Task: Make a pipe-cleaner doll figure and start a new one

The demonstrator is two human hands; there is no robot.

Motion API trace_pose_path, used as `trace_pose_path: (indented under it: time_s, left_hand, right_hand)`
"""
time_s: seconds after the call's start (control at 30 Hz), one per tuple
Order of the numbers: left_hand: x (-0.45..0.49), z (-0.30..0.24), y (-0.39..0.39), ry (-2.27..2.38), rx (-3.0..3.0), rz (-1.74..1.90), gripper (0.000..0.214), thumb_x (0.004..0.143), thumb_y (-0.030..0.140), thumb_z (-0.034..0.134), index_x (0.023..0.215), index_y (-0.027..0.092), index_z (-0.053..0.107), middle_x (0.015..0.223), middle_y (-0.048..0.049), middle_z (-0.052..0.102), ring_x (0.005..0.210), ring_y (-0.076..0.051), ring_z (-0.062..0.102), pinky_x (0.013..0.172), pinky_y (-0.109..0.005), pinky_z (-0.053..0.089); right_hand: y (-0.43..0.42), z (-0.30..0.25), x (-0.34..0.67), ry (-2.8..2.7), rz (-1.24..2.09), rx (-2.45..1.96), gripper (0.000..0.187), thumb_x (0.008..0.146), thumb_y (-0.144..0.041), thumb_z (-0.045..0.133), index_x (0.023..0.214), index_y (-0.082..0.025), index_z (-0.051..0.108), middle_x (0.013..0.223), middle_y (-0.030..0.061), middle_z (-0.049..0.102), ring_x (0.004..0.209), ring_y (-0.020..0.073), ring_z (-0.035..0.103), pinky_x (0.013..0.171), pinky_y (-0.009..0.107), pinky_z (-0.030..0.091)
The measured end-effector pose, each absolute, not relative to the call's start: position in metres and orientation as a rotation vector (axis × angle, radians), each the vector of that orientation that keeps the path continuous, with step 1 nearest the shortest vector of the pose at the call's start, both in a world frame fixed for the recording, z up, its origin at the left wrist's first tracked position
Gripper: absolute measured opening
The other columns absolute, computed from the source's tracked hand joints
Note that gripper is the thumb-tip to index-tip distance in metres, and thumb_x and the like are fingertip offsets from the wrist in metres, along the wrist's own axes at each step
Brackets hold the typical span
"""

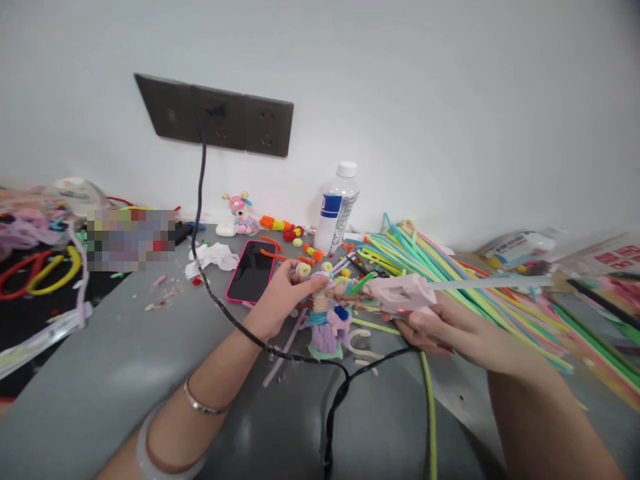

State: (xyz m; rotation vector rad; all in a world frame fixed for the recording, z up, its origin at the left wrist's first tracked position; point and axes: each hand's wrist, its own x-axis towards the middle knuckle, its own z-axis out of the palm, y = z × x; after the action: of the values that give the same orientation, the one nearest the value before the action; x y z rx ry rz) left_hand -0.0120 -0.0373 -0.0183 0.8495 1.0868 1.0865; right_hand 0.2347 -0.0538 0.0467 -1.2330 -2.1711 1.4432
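My left hand point(285, 293) pinches the top of a small pipe cleaner doll point(326, 333) in purple, teal and pink, with a dark blue pompom-like patch on its side. In my right hand point(450, 327) is a pale pink hot glue gun point(403, 293), fingers wrapped round its handle. A long whitish glue stick point(495, 283) sticks out of the gun's back. Its nozzle points left at the doll; whether the tip touches it I cannot tell. A small red light glows on the gun's side.
A black cable point(220, 303) runs from the wall socket point(215, 113) across my left forearm. Behind my hands lie a phone point(251, 272), crumpled tissue point(213, 259), a bottle point(336, 213) and a finished-looking figure point(243, 215). Many pipe cleaners point(425, 247) spread rightward; scissors point(40, 273) lie left.
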Motion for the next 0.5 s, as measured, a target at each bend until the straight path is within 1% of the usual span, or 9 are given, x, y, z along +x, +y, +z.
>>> trace_pose_path:
  time_s: [0.07, 0.17, 0.27, 0.37, 0.43, 0.5]
  left_hand:
    - [-0.012, -0.019, -0.037, 1.084, 0.853, 1.093, 0.048, 0.061, 0.042, 0.085, 0.085, 0.021, 0.047, 0.063, 0.0082, 0.049, 0.053, -0.008, 0.049, 0.045, -0.018, 0.031]
    - [-0.012, -0.020, -0.037, 1.069, 0.851, 1.116, 0.050, 0.060, 0.042, 0.085, 0.085, 0.022, 0.046, 0.062, 0.0091, 0.047, 0.050, -0.007, 0.046, 0.043, -0.018, 0.028]
    - [-0.012, -0.018, -0.037, 1.069, 0.835, 1.138, 0.050, 0.061, 0.042, 0.085, 0.084, 0.022, 0.046, 0.063, 0.0090, 0.047, 0.051, -0.007, 0.047, 0.043, -0.017, 0.030]
    - [-0.012, -0.015, -0.037, 1.078, 0.793, 1.150, 0.050, 0.058, 0.041, 0.086, 0.081, 0.022, 0.046, 0.065, 0.0080, 0.050, 0.056, -0.009, 0.052, 0.047, -0.018, 0.038]
    - [-0.012, -0.014, -0.037, 1.077, 0.757, 1.158, 0.051, 0.056, 0.040, 0.087, 0.079, 0.021, 0.046, 0.067, 0.0070, 0.052, 0.059, -0.010, 0.055, 0.050, -0.020, 0.044]
    - [-0.012, -0.013, -0.037, 1.070, 0.737, 1.160, 0.051, 0.054, 0.040, 0.088, 0.077, 0.021, 0.046, 0.067, 0.0064, 0.053, 0.060, -0.011, 0.057, 0.051, -0.021, 0.046]
  right_hand:
    - [-0.055, 0.049, 0.234, -2.225, 1.373, -1.292, 0.059, 0.089, -0.074, 0.037, 0.063, -0.022, 0.045, 0.051, -0.0037, 0.040, 0.044, 0.0093, 0.033, 0.042, 0.024, 0.031]
    - [-0.059, 0.054, 0.233, -2.298, 1.176, -1.403, 0.059, 0.089, -0.074, 0.037, 0.062, -0.022, 0.046, 0.053, -0.0021, 0.042, 0.046, 0.0106, 0.036, 0.042, 0.025, 0.031]
    - [-0.066, 0.063, 0.232, -2.317, 1.018, -1.425, 0.057, 0.088, -0.072, 0.040, 0.061, -0.023, 0.047, 0.052, -0.0014, 0.042, 0.045, 0.0114, 0.037, 0.039, 0.025, 0.029]
    - [-0.072, 0.071, 0.233, -2.196, 1.085, -1.302, 0.055, 0.091, -0.068, 0.041, 0.060, -0.023, 0.048, 0.048, -0.0013, 0.042, 0.040, 0.0110, 0.034, 0.037, 0.026, 0.027]
    - [-0.076, 0.073, 0.233, -2.051, 1.195, -1.195, 0.055, 0.091, -0.067, 0.041, 0.059, -0.023, 0.049, 0.047, -0.0012, 0.042, 0.037, 0.0102, 0.031, 0.036, 0.027, 0.023]
    - [-0.079, 0.074, 0.230, -1.844, 1.298, -1.106, 0.055, 0.090, -0.068, 0.042, 0.059, -0.023, 0.049, 0.044, -0.0022, 0.039, 0.034, 0.0090, 0.026, 0.034, 0.028, 0.018]
